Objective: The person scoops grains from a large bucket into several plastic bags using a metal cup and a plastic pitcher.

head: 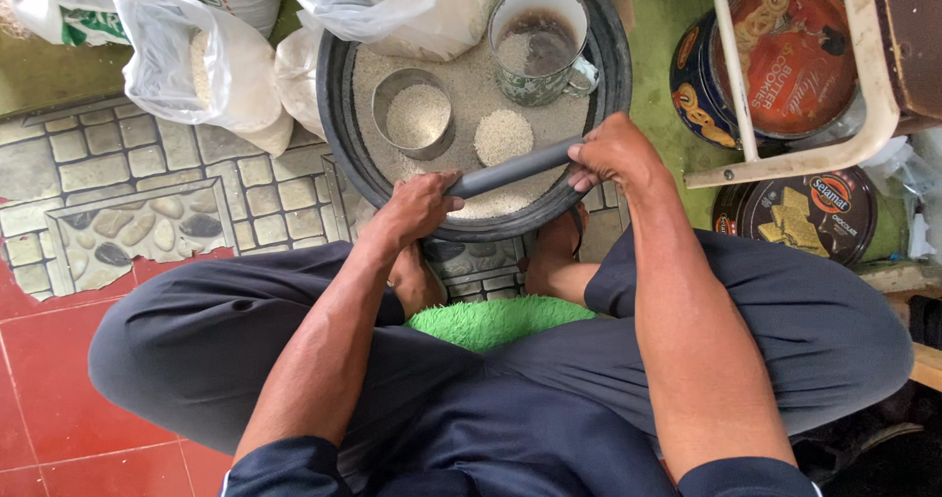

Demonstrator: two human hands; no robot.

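Both hands grip one grey rod [512, 169], which lies across the near rim of a round black basin [339, 114]; the left hand [417, 208] is closed over the rod's lower end at about seven o'clock of the basin, and the right hand [610, 154] is closed over its upper end at about four o'clock; the hands are apart, one at each end, with bare rod between them. The rod sits tilted, right end higher in the view, touching or just above the grain [471, 85] that fills the basin; contact cannot be confirmed. In the grain stand a small metal cup [417, 114], filled level, at nine o'clock of the basin's centre; a small loose heap [502, 136] near the centre; a patterned mug [542, 41], only partly filled, at one o'clock. As to progress, judged from this: one cup appears full and levelled, the mug is not yet full, and much loose grain remains. Outside the basin: plastic bags of grain [201, 65] at ten to twelve o'clock; two round biscuit tins [785, 55] at two to three o'clock, partly under a pale frame [873, 85]; a green fluffy mat [496, 318] at six o'clock between the person's crossed legs; stone-pattern flooring [118, 193] to the left.
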